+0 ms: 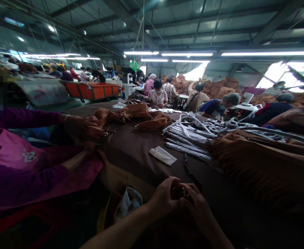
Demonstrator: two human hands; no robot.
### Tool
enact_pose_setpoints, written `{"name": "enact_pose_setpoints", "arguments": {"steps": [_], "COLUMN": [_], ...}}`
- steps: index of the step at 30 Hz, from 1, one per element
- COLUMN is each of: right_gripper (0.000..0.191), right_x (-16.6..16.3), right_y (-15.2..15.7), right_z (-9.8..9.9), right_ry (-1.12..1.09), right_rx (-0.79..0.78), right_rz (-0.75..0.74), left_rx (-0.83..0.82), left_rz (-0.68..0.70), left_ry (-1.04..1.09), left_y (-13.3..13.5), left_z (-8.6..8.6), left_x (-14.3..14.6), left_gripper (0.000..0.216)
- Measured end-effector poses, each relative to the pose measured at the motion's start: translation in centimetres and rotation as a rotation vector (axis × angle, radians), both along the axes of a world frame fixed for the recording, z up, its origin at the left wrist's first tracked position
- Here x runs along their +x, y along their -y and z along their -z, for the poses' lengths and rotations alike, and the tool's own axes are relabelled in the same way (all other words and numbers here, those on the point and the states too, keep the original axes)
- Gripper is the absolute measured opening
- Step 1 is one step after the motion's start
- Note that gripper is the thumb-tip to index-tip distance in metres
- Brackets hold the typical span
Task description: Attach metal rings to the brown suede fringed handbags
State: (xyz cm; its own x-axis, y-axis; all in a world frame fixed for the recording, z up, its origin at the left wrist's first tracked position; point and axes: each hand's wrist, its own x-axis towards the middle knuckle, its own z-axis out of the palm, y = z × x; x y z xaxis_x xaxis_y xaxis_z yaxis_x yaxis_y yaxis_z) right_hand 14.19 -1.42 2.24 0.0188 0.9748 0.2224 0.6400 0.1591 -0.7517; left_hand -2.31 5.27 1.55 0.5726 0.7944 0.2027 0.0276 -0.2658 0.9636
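Over the table (131, 148), left hand (164, 200) meets right hand (197, 205) (fingers curled)

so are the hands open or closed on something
Closed: the left hand and right hand curl together around a small dark piece, mostly hidden.

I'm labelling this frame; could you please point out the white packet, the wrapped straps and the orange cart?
white packet (163, 156): head view, middle of its top face.
wrapped straps (185, 141): head view, middle of the bundle.
orange cart (94, 91): head view, its long side wall.
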Motion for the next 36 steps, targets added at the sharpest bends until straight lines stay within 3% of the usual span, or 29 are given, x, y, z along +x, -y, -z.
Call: {"name": "enact_pose_setpoints", "arguments": {"steps": [7, 13, 18, 23, 29, 36], "right_gripper": [0.031, 0.034, 0.042, 0.038, 0.027, 0.034], "right_x": [-0.1, -1.4, -0.8, -0.5, -1.1, -0.8], "right_y": [-0.5, -0.6, -0.9, -0.6, -0.4, -0.4], "right_z": [0.0, -0.3, 0.4, 0.8, 0.9, 0.9], "right_ry": [-0.076, -0.183, -0.205, -0.044, 0.182, 0.186], "right_rx": [-0.052, -0.057, -0.018, 0.059, 0.128, 0.043], "right_rz": [0.063, 0.136, 0.195, 0.133, 0.128, 0.118], "left_rx": [0.004, 0.062, 0.091, 0.084, 0.087, 0.052], "left_rz": [0.064, -0.06, -0.076, -0.045, -0.032, -0.016], "left_ry": [-0.024, -0.061, -0.139, -0.124, -0.108, -0.116], "left_y": [-0.2, 0.9, 1.0, 0.7, 0.6, 0.4], "left_z": [0.8, 1.0, 0.7, 0.2, 1.0, 0.7], "left_x": [-0.1, 0.5, 0.7, 0.4, 0.3, -0.1], "left_gripper": [0.082, 0.073, 0.053, 0.052, 0.058, 0.058]}}
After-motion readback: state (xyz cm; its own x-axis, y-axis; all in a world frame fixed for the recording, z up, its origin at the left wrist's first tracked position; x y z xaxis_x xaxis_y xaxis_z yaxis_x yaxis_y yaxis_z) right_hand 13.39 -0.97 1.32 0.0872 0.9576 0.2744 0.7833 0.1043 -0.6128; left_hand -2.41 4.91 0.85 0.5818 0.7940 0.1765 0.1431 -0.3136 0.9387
